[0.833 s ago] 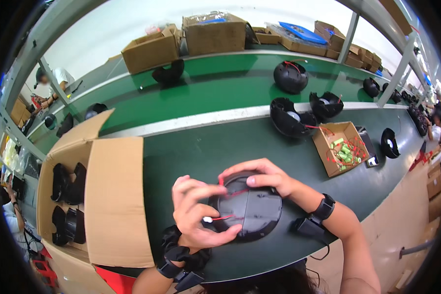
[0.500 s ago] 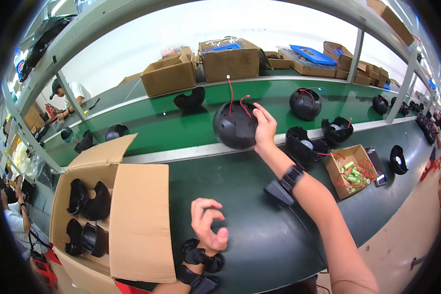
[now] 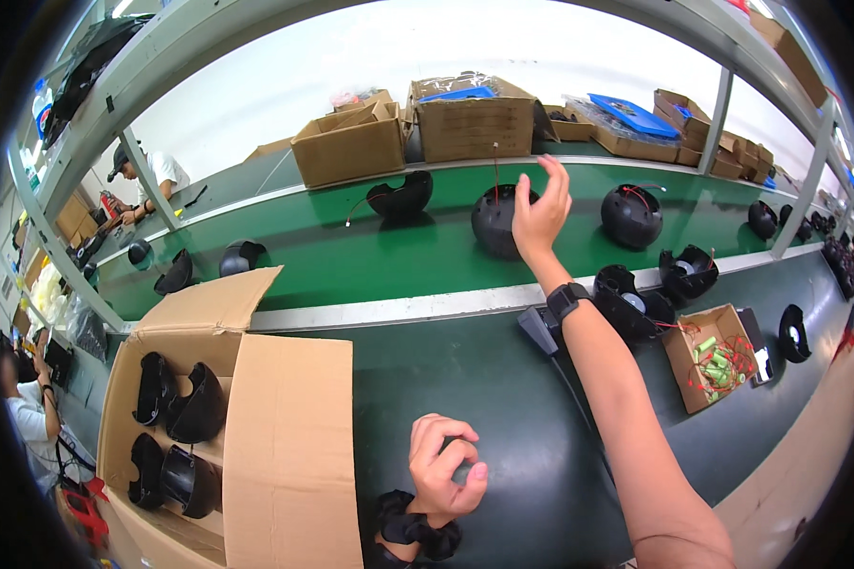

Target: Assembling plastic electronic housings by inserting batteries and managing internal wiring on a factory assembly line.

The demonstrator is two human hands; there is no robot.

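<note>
A round black ball-shaped housing (image 3: 492, 228), with a thin red wire standing up from its top, rests on the green conveyor belt (image 3: 351, 261). My right hand (image 3: 543, 211) is beside its right side, fingers raised and stretched, covering part of it. Whether the palm still touches the ball I cannot tell. Over the dark green worktop (image 3: 503, 379), my left hand (image 3: 444, 467) hovers with loosely curled fingers, a gap between thumb and fingertips, and nothing inside. Another wired black ball (image 3: 632, 216) sits on the belt to the right, and an open black shell (image 3: 400, 197) lies to the left.
An open carton (image 3: 289, 455) at the left holds several black shells. Near my right forearm are two open shells, including one (image 3: 626, 299) with red wire, and a small box (image 3: 678, 356) of green cells. Cartons (image 3: 474, 128) line the back; a person (image 3: 157, 180) works at far left.
My right hand has carried the black ball away from me onto the belt, and its fingers have lifted off the side. My left hand appears slightly lower and further right.
</note>
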